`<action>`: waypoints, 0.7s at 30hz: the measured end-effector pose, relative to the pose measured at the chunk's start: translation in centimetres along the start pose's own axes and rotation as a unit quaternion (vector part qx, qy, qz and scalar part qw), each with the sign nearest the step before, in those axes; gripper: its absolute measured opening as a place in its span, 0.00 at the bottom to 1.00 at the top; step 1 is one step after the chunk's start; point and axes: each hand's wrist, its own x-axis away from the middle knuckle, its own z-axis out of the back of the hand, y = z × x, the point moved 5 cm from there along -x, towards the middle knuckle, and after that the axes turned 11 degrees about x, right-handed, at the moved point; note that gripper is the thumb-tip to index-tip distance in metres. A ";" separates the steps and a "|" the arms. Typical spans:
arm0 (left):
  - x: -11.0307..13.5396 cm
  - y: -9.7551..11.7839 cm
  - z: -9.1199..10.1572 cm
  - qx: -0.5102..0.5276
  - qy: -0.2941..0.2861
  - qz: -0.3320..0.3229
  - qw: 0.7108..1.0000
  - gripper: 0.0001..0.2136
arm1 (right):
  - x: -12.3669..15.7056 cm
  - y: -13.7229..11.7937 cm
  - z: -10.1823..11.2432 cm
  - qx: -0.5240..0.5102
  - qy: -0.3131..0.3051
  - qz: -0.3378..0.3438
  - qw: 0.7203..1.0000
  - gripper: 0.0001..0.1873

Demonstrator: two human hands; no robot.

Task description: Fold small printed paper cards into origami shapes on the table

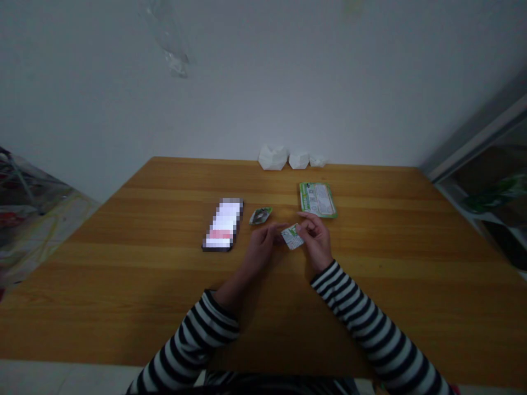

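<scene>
A small green-and-white printed packet is between my hands, above the middle of the table. My right hand pinches its right edge between thumb and fingers, one finger stretched out above it. At its left corner is my left hand, closed with the fingertips against the packet; the exact grip is partly hidden. Just beyond my left hand lies another small packet, green-edged with a dark middle. A larger green-and-white printed pouch lies flat beyond my right hand.
A phone with a lit, blurred screen lies to the left on the wooden table. Three crumpled white pieces stand along the back edge by the wall. A shelf is at the right, and clutter lies at the left.
</scene>
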 end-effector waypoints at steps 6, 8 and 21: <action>0.1 0.4 -0.5 -0.129 -0.046 -0.028 0.990 0.22 | 0.0 0.0 -0.4 -0.018 -0.022 0.002 1.000 0.20; 0.3 0.0 -0.8 -0.091 -0.052 0.001 0.995 0.24 | 0.1 -0.1 -0.7 -0.018 -0.038 -0.004 0.999 0.20; 0.2 -1.2 -1.0 0.014 -0.044 0.043 0.998 0.23 | 1.3 -0.3 -1.8 0.014 -0.096 -0.029 0.995 0.29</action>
